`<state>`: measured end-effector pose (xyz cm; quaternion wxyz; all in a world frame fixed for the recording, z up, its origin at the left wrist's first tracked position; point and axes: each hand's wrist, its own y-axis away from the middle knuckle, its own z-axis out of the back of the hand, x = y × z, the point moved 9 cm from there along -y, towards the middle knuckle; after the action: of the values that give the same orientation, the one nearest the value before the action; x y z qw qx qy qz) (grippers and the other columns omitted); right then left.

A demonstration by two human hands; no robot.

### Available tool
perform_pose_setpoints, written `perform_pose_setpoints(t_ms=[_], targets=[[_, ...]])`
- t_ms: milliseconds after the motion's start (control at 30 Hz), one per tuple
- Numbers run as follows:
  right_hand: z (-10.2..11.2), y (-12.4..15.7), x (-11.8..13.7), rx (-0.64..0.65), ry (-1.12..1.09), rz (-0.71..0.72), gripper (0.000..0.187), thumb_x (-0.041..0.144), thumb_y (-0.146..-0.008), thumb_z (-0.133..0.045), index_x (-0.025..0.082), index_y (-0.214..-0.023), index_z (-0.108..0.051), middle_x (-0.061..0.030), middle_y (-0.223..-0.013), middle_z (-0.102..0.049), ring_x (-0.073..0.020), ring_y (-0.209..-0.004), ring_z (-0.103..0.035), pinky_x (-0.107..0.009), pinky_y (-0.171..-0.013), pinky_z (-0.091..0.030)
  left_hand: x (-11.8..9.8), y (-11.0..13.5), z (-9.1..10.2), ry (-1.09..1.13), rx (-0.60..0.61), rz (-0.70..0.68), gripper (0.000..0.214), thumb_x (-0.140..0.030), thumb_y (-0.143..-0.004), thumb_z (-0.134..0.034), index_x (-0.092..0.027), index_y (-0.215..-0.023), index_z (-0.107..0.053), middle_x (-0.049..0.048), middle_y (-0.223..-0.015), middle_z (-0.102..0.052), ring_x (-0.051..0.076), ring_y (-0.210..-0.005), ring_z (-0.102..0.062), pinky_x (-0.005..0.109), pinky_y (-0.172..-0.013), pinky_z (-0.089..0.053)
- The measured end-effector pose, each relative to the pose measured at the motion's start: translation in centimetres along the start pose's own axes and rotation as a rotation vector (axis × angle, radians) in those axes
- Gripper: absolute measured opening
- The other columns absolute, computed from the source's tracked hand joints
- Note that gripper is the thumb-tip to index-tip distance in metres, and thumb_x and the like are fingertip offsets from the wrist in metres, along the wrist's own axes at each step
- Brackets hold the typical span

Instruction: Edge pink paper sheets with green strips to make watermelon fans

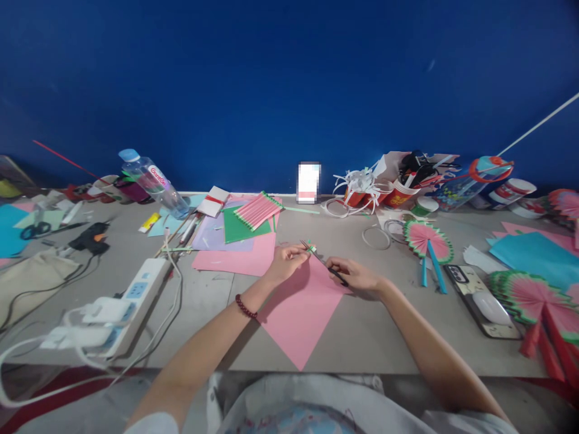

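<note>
The right hand [357, 276] grips black scissors [338, 276]. The left hand [288, 263] pinches a small green-white piece [313, 248], perhaps paper.

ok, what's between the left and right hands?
Head view: scissors, running from the right hand to a small green-and-white piece at the left hand; pink sheet beneath.

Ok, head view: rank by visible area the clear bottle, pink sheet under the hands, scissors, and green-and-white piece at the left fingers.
1. Pink sheet, though partly covered
2. Clear bottle, lying farther back
3. Scissors, handle partly hidden
4. Green-and-white piece
</note>
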<state>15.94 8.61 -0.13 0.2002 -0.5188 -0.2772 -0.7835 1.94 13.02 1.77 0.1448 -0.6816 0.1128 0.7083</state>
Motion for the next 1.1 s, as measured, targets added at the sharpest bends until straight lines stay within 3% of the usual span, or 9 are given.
perform_pose_setpoints(t_ms=[533, 1100], targets=[[0.04, -0.11, -0.35, -0.012, 0.001, -0.002, 0.032, 0.051, -0.087, -0.052, 0.019, -0.086, -0.05, 0.0041, -0.069, -0.045, -0.0102, -0.061, -0.037, -0.024, -0.056, -0.029, 0.15, 0.04, -0.06, 0.046, -0.004, -0.003, 0.04, -0.045, -0.072, -0.07, -0.02, -0.045, -0.054, 0.0099, -0.109, -0.072, 0.027, -0.114, -0.06, 0.037, -0.098, -0.04], [-0.05, -0.08, -0.13, -0.028, 0.026, -0.016, 0.027, 0.047, -0.088, -0.051, 0.02, -0.085, -0.048, 0.0052, -0.065, -0.045, -0.0096, -0.058, -0.037, -0.024, -0.056, -0.03, 0.03, 0.1, -0.05, 0.023, -0.006, -0.004, 0.04, -0.045, -0.073, -0.068, -0.019, -0.045, -0.054, 0.01, -0.108, -0.072, 0.027, -0.113, -0.06, 0.037, -0.098, -0.041]])
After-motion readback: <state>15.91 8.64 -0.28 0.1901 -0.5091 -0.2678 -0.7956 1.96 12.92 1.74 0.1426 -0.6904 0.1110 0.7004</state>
